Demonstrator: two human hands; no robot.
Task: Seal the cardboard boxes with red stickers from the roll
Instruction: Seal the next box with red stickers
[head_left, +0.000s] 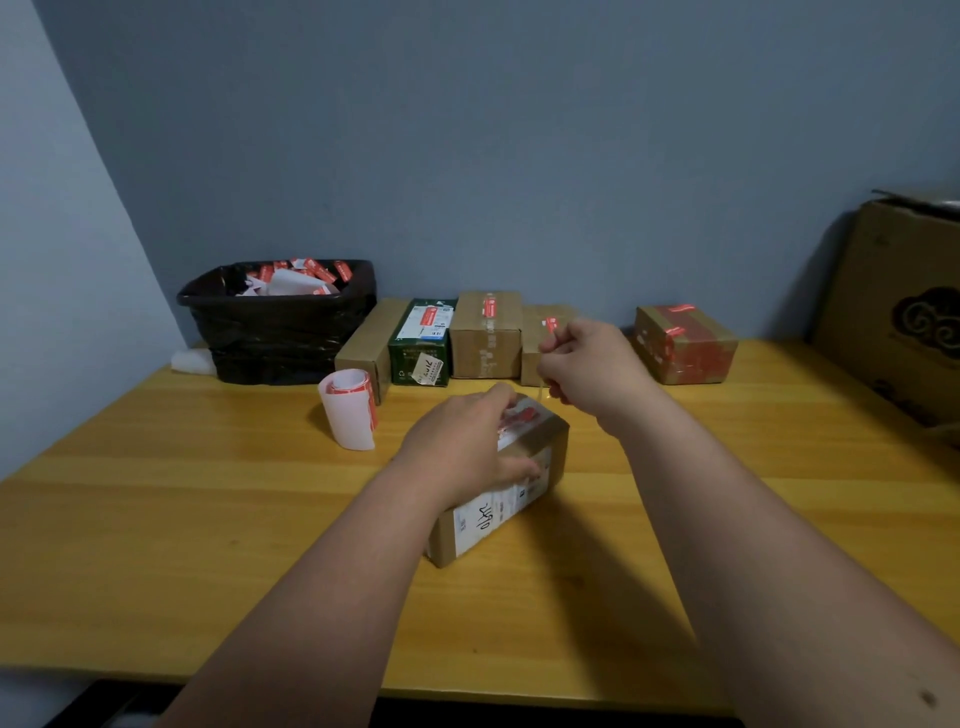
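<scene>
A brown cardboard box lies near the middle of the yellow desk, right under the left hand. Its long side runs from near-left to far-right, w/ a white label on the side facing the camera and a red sticker on top at the far end. The left hand lies flat on top of the box, fingers out toward the sticker, thumb down on the near side, so its grip is loose, pressing, not wrapped round. The right hand hangs in the air just past the box's far end, wrist bent, fingers curled; its grip pinches a thin see-through strip, hard to make out. The sticker roll stands to the left of the box, a bit apart, w/ white backing hanging loose. Five more boxes sit in a row at the wall, next to a black bin full of scraps. A big carton is at far right.
</scene>
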